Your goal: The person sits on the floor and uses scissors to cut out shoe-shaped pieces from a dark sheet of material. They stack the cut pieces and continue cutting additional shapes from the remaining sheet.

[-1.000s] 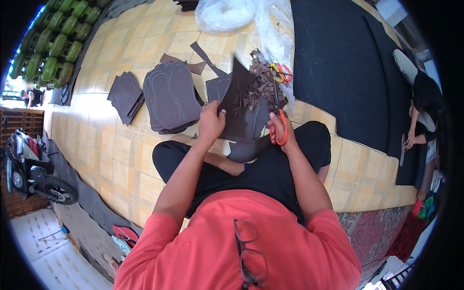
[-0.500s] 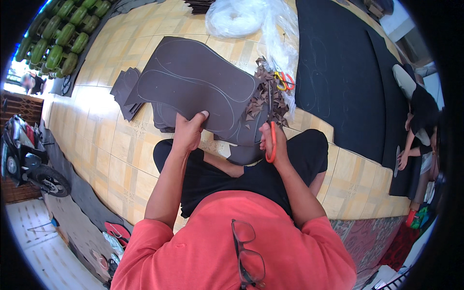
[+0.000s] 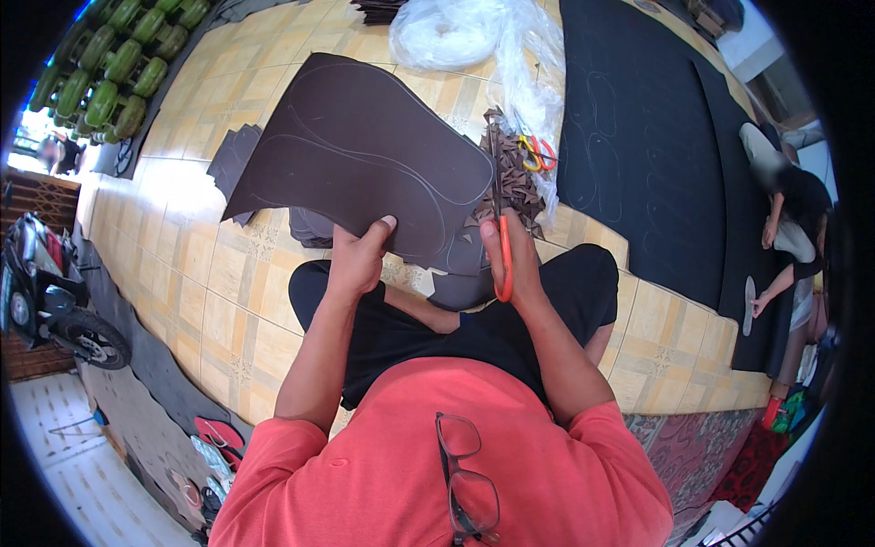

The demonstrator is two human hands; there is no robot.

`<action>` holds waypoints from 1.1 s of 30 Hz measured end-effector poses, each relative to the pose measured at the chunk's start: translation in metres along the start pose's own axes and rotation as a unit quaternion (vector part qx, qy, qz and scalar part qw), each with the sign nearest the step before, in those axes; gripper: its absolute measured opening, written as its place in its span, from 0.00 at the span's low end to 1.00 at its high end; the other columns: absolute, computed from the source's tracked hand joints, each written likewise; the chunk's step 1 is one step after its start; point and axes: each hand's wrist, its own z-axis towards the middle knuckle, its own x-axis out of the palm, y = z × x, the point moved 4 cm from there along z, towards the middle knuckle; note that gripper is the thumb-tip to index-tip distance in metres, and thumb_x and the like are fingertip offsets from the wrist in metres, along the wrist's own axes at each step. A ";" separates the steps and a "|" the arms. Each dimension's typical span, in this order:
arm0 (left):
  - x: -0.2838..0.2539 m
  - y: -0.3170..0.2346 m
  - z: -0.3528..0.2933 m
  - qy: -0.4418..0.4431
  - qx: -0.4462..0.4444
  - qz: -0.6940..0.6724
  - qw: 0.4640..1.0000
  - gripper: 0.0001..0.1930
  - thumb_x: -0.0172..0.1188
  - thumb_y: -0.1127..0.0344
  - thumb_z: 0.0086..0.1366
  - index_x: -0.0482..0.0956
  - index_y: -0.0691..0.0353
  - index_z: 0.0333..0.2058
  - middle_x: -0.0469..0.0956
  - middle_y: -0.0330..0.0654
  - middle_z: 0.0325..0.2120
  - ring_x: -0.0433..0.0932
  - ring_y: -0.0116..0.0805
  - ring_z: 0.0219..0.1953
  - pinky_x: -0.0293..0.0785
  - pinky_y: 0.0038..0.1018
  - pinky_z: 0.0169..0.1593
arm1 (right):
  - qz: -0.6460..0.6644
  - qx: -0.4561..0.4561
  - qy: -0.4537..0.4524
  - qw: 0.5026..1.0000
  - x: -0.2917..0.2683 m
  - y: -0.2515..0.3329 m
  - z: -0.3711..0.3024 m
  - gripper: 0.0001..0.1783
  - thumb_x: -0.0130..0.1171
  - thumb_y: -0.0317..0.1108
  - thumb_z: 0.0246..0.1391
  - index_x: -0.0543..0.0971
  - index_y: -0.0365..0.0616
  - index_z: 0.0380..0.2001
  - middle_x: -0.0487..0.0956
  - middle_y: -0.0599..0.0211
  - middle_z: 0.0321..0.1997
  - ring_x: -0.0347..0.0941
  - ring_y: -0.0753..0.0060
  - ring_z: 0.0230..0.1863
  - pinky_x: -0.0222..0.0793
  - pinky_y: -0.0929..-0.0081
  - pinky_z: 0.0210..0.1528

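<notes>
My left hand [image 3: 363, 260] pinches the near edge of a dark brown sheet [image 3: 355, 137], thumb on top. Curved sole-like outlines are drawn on it in pale line. My right hand [image 3: 515, 253] is closed around the orange handle of a pair of scissors [image 3: 504, 251]. Their dark blades point away from me, along the sheet's right edge. Beyond the blades lies a heap of small brown triangular scraps [image 3: 519, 187]. A second pair of scissors [image 3: 538, 153], with yellow and orange handles, rests by the heap. Cut brown pieces [image 3: 311, 228] are stacked under the sheet's left part.
A large black sheet [image 3: 638, 155] with drawn outlines covers the floor at right. Clear plastic wrap [image 3: 447, 35] lies at the far side. A person [image 3: 791, 214] sits at far right, holding a grey sole-shaped piece [image 3: 748, 305]. A motorcycle [image 3: 59, 296] and green gas cylinders [image 3: 123, 64] stand at left.
The brown sheet has tilted up and shifted slightly, its left corner nearer to me. My right hand and the scissors have moved a little left and away, bringing the blades to the sheet's edge.
</notes>
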 end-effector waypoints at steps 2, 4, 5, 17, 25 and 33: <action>0.001 0.000 -0.002 0.005 -0.002 -0.007 1.000 0.18 0.55 0.79 0.59 0.71 0.67 0.50 0.75 0.41 0.41 0.76 0.30 0.42 0.74 0.26 0.43 | -0.003 0.003 0.001 1.000 0.001 0.000 0.001 0.16 0.55 0.40 0.64 0.70 0.36 0.32 0.75 0.52 0.27 0.73 0.55 0.30 0.68 0.63 0.36; 0.001 0.001 0.000 0.017 -0.006 -0.010 1.000 0.19 0.55 0.80 0.59 0.71 0.67 0.50 0.75 0.42 0.41 0.76 0.31 0.43 0.74 0.27 0.45 | -0.004 0.004 0.002 1.000 0.002 -0.004 0.000 0.20 0.51 0.46 0.65 0.71 0.36 0.32 0.72 0.59 0.24 0.70 0.63 0.26 0.66 0.68 0.31; 0.001 0.000 0.000 0.016 -0.008 -0.011 1.000 0.19 0.55 0.80 0.59 0.71 0.67 0.50 0.75 0.42 0.42 0.77 0.32 0.43 0.74 0.28 0.45 | -0.004 0.005 0.003 1.000 0.004 -0.012 -0.003 0.23 0.48 0.50 0.66 0.72 0.37 0.33 0.70 0.66 0.21 0.68 0.71 0.22 0.64 0.73 0.27; -0.046 -0.025 0.023 -0.001 -0.051 -0.025 0.998 0.22 0.58 0.80 0.55 0.71 0.70 0.51 0.77 0.45 0.42 0.77 0.36 0.45 0.74 0.32 0.51 | 0.073 0.132 0.084 0.985 0.000 -0.014 -0.018 0.26 0.48 0.53 0.67 0.74 0.41 0.25 0.68 0.72 0.14 0.64 0.83 0.12 0.58 0.80 0.15; -0.054 -0.038 0.004 0.062 -0.173 0.157 0.970 0.22 0.59 0.79 0.47 0.77 0.71 0.46 0.77 0.39 0.35 0.75 0.29 0.38 0.71 0.23 0.45 | -0.012 0.006 0.057 0.998 -0.008 -0.018 -0.002 0.16 0.54 0.42 0.65 0.71 0.38 0.33 0.74 0.58 0.22 0.75 0.61 0.26 0.69 0.67 0.31; -0.045 -0.040 -0.001 0.106 -0.187 0.197 0.956 0.18 0.58 0.76 0.46 0.81 0.70 0.39 0.76 0.35 0.29 0.72 0.25 0.33 0.68 0.19 0.40 | -0.068 -0.101 0.048 0.991 -0.016 0.007 -0.002 0.18 0.55 0.42 0.63 0.68 0.36 0.32 0.76 0.51 0.27 0.77 0.48 0.32 0.71 0.63 0.36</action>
